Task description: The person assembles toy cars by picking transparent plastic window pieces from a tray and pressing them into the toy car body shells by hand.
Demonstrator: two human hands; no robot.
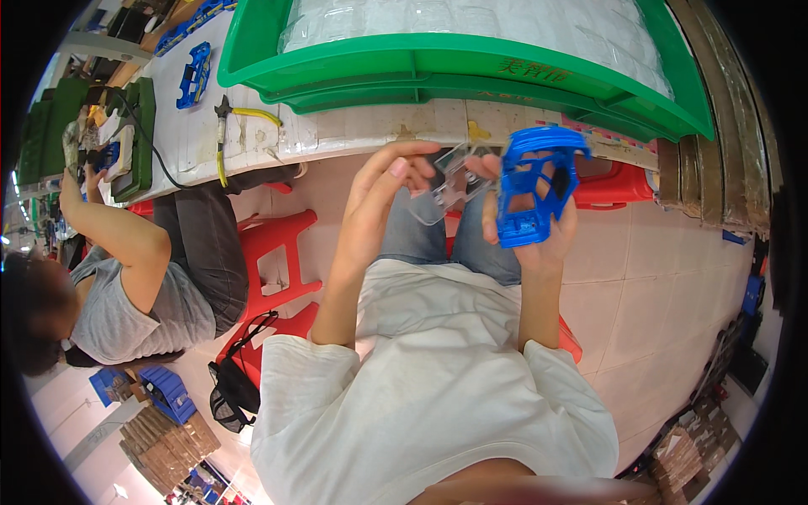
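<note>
My right hand (539, 236) grips a blue plastic toy car body shell (534, 185), held upright in front of the table edge. My left hand (383, 198) holds a clear plastic window insert (450, 185) by its left end, its fingers partly spread. The clear piece reaches across to the blue shell and touches or nearly touches its left side; I cannot tell whether it sits inside. Both hands hover above my lap, over jeans and a white shirt.
Stacked green trays (438, 71) holding clear plastic parts stand on the white table (337, 135). Another blue shell (195, 74) and yellow-handled pliers (225, 126) lie to the left. A co-worker in grey (135, 286) sits at my left beside red stools (273, 252).
</note>
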